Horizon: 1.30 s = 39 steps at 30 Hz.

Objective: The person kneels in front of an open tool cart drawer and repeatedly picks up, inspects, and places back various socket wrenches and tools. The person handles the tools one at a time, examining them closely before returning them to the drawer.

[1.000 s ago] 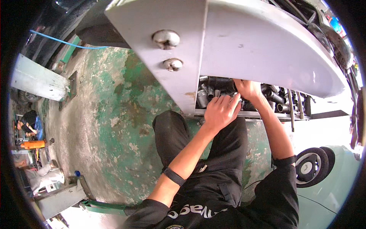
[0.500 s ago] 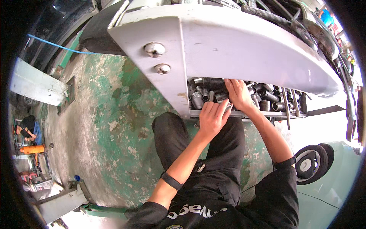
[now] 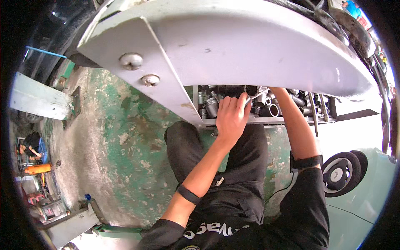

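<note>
My left hand [image 3: 232, 117] is at the front of a metal tray [image 3: 266, 120] full of loose steel sockets [image 3: 211, 107]. Its fingers are closed on a small metal cylinder [image 3: 248, 101], probably a socket, pinched at the thumb side. My right hand [image 3: 278, 90] reaches deeper into the tray, under the white panel's lower edge. Only its wrist side shows, so its fingers are hidden. A larger hollow socket [image 3: 273, 110] lies near the right wrist with its opening upward.
The big white panel [image 3: 250, 50], with two bolts [image 3: 131, 61] at its left, overhangs the tray. Long metal bars [image 3: 312, 114] jut over the tray's right end. A steering wheel [image 3: 336, 175] is at right. Far left, another person [image 3: 33, 146] crouches near an orange cylinder [image 3: 37, 168].
My right hand has gone further in, and its fingers have passed out of sight beneath the panel. My left hand has moved slightly forward, still pinching the metal piece. The panel appears shifted left.
</note>
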Available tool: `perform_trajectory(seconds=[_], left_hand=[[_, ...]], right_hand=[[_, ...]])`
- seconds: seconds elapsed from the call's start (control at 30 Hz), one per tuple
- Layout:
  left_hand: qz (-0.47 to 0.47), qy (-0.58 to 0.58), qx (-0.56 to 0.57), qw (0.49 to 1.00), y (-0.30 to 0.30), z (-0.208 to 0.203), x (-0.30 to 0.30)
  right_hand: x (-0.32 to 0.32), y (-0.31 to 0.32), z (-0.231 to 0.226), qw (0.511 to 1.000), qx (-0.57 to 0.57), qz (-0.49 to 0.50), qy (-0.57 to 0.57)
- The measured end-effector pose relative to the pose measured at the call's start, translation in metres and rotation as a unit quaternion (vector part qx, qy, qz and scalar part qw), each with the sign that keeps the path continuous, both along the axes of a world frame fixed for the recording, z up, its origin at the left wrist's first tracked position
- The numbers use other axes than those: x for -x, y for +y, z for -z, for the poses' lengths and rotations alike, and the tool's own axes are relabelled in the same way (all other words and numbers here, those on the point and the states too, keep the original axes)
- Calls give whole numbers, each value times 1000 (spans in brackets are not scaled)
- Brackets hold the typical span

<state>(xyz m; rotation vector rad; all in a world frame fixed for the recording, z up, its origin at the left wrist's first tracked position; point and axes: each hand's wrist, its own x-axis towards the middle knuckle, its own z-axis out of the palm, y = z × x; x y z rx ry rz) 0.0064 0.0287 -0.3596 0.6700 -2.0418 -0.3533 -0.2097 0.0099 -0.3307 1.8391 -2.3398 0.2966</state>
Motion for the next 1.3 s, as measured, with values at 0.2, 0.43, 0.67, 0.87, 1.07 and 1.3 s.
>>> perform_trajectory(seconds=[0.2,0.43,0.67,0.87,1.07,1.3], left_hand=[[5,-33,-6,999,0,-1,-4],[9,-12,29,999,1,-4,-7],[7,-37,20,999,3,3,-6],[14,-33,27,999,1,-1,-5],[-24,-27,28,999,5,-1,2],[-23,-59,33,997,5,-5,-3]], right_hand=[[-4,-7,20,999,-6,18,-44],[-20,5,-3,972,17,-13,-236],[1,14,-8,971,105,-116,-178],[66,24,-4,970,220,107,10],[33,-8,-3,980,190,54,-23],[-39,-50,-12,972,200,23,-123]])
